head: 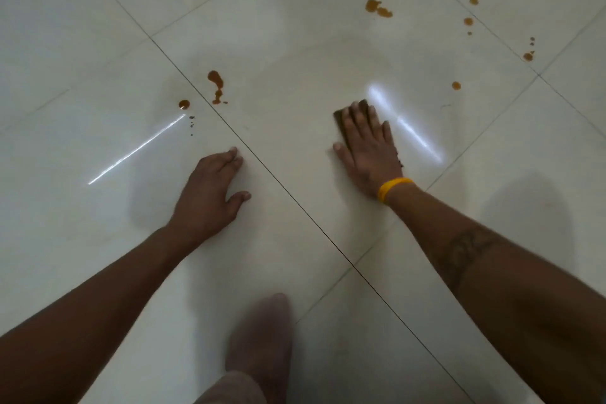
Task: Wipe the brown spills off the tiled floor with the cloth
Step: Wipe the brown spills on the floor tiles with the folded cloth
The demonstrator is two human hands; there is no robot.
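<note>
Left hand [210, 193] flat on the tiled floor [98, 26], fingers loosely spread, holding nothing. Just beyond its fingertips, brown spills [216, 85] not yet wiped. Between the hands, bare tile, apparently clean already. Right hand [367, 147] pressing flat on the dark cloth [341, 118], fingers straight. Beyond and right of it, many more brown spots. Judged early: most wiping left.

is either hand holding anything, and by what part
The right hand presses flat on top of the dark cloth, fingers straight, not gripping. The left hand rests on the floor, holding nothing.
</note>
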